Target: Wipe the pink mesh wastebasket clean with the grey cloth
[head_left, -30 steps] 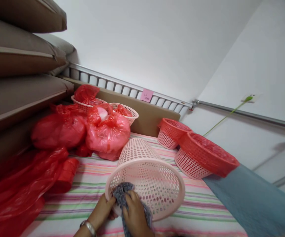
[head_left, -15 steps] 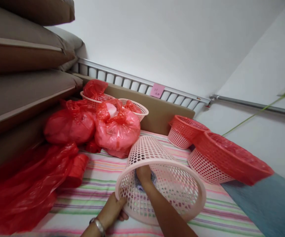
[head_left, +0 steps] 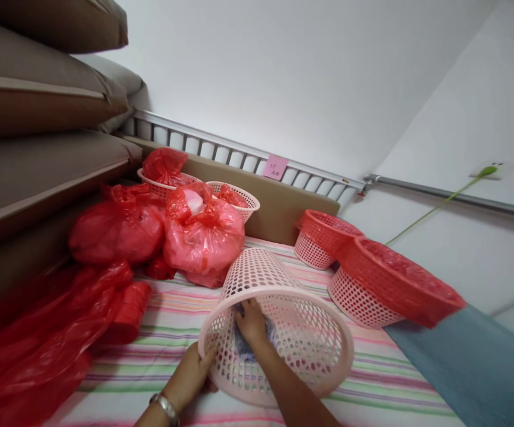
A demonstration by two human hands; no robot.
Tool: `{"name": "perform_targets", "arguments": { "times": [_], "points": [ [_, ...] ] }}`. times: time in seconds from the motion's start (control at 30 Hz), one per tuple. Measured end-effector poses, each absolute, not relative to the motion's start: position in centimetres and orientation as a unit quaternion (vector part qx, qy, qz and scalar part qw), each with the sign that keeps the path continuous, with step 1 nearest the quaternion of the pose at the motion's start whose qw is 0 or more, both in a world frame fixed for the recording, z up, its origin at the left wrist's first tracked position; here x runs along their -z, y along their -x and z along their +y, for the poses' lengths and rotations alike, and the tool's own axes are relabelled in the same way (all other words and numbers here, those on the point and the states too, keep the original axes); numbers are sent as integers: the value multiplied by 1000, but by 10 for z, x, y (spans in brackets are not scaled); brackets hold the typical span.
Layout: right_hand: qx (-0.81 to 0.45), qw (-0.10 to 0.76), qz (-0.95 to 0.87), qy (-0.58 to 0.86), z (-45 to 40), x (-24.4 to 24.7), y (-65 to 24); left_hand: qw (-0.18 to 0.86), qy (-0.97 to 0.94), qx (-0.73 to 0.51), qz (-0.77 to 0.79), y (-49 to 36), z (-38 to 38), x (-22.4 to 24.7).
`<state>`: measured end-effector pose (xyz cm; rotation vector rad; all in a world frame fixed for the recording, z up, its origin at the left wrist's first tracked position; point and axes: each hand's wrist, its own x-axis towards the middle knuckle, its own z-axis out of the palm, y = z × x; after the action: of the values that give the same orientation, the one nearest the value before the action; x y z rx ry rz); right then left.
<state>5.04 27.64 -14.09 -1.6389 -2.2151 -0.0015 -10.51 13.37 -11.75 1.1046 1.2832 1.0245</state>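
Note:
A pale pink plastic basket (head_left: 278, 290) with many holes lies on its side, its mouth facing me. My left hand (head_left: 194, 370), with a silver bracelet at the wrist, grips the rim at the lower left. Inside the basket, my right hand (head_left: 251, 320) presses a bluish-grey cloth (head_left: 242, 344) against the inner wall on the left. Its fingers are bent over the cloth. Beneath the basket is a striped sheet (head_left: 163, 332).
Tied red plastic bags (head_left: 206, 237) stand behind, before two more baskets. A roll of red bags (head_left: 130, 311) lies at left. Red-lined baskets (head_left: 367, 296) stand at right, near a blue-grey surface (head_left: 465, 362). Stacked brown cushions (head_left: 52, 166) rise at left; a radiator (head_left: 221, 154) runs behind.
My right hand has shifted with the cloth inside the basket, and more of the hand and cloth now shows. The whole view has moved slightly. My left hand stays on the rim.

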Motion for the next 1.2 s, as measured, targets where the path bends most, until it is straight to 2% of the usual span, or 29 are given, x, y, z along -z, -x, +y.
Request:
{"name": "perform_targets", "arguments": {
  "times": [0.3, 0.47, 0.8, 0.97, 1.2],
  "points": [
    [-102, 282, -802, 517, 163, 147, -47, 552, -437, -452, 548, 99, 134, 127],
    [-114, 266, -823, 488, 139, 150, -52, 561, -439, -446, 542, 100, 132, 134],
    [-11, 214, -806, 552, 208, 140, -36, 486, -499, -490, 524, 129, 141, 117],
    [32, 179, -784, 593, 263, 137, -37, 506, -504, -473, 516, 124, 139, 119],
    [3, 197, -774, 602, 322, 136, -38, 556, -470, -444, 522, 97, 129, 130]
  ]
}}
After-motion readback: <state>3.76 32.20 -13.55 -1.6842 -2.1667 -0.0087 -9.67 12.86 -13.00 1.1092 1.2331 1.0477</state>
